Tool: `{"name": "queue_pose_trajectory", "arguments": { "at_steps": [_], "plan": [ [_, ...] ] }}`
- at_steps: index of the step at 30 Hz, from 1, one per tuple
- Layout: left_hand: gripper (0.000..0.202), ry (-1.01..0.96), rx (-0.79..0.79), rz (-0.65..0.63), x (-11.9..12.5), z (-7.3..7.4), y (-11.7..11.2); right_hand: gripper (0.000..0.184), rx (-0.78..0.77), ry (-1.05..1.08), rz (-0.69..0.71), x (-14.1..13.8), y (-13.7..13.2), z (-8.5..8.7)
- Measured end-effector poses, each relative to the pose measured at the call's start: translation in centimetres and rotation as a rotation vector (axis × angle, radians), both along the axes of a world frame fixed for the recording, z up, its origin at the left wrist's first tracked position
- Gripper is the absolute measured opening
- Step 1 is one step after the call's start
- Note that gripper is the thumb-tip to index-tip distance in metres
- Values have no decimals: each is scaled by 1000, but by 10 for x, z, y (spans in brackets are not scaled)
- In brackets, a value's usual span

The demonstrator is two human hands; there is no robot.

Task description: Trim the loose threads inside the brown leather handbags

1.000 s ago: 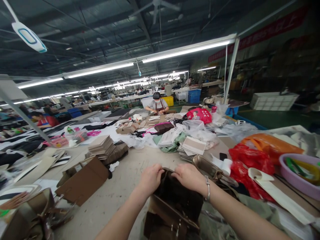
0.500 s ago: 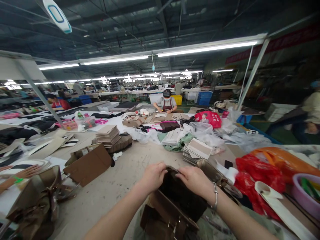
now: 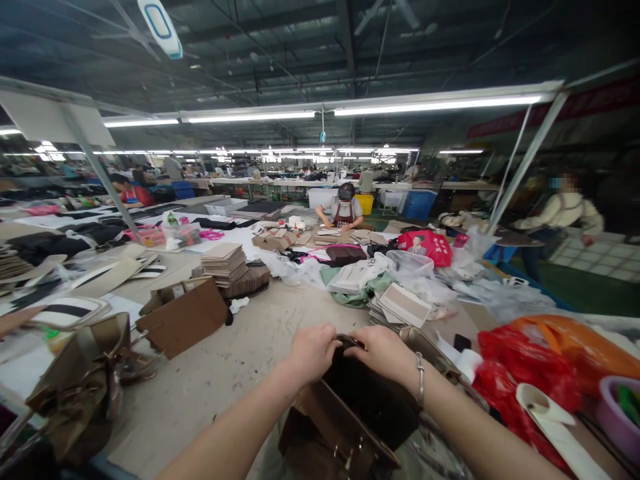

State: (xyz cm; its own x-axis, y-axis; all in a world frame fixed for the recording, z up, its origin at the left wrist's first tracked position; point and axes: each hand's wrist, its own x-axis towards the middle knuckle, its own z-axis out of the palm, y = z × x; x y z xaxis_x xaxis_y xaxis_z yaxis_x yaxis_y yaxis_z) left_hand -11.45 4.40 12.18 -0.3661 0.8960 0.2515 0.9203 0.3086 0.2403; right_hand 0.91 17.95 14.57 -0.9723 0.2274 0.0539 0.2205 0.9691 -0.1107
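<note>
A brown handbag point(image 3: 345, 420) with a dark inside stands open at the table's front edge, its metal fittings toward me. My left hand point(image 3: 315, 353) pinches the bag's far rim with thumb and fingers. Close beside it, my right hand point(image 3: 383, 353), with a bracelet on the wrist, grips the same rim. The two thumbs are a short gap apart. Behind my right forearm lies another brown bag piece point(image 3: 433, 357), partly hidden. The lower part of the handbag runs out of view.
Left on the table point(image 3: 195, 393) are a brown bag point(image 3: 183, 317), another bag point(image 3: 83, 380) and stacked boards point(image 3: 223, 260). Right are pale panels point(image 3: 403, 303), a red plastic bag point(image 3: 525, 367) and a purple basin point(image 3: 617, 413). A co-worker point(image 3: 345, 210) sits opposite; another person point(image 3: 565, 217) is at right.
The view has shifted slightly, so the table things appear further right. My hands have drawn a little closer together along the bag's rim. The person at right is now more fully in view.
</note>
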Motion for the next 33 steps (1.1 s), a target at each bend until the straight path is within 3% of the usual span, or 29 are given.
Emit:
{"name": "queue_pose_trajectory", "arguments": {
  "at_steps": [8, 15, 17, 20, 22, 24, 26, 29, 33],
  "plan": [
    [20, -174, 96, 73, 2, -4, -2, 35, 99, -33, 2, -11, -3, -3],
    [19, -840, 403, -6, 15, -8, -18, 33, 64, -4, 25, -9, -8, -2],
    [40, -908, 429, 43, 17, -6, -25, 33, 57, -11, 3, -11, -9, -2],
    [86, -844, 291, 122, 27, -7, -38, 33, 47, -18, -31, -12, -9, -3],
    [96, -792, 173, 146, 35, -12, -45, 33, 39, -18, -49, -13, -9, -3],
    [93, -775, 131, 128, 39, -18, -49, 33, 32, -16, -58, -12, -9, -3],
    [86, -792, 167, 77, 31, -21, -49, 33, 29, -14, -52, -11, -10, -2],
    [83, -799, 176, 22, -3, -12, -41, 33, 33, -17, -46, -10, -11, 0],
    [82, -605, -114, -90, -50, 13, -24, 32, 35, -7, -46, -7, -15, 0]
  ]
}}
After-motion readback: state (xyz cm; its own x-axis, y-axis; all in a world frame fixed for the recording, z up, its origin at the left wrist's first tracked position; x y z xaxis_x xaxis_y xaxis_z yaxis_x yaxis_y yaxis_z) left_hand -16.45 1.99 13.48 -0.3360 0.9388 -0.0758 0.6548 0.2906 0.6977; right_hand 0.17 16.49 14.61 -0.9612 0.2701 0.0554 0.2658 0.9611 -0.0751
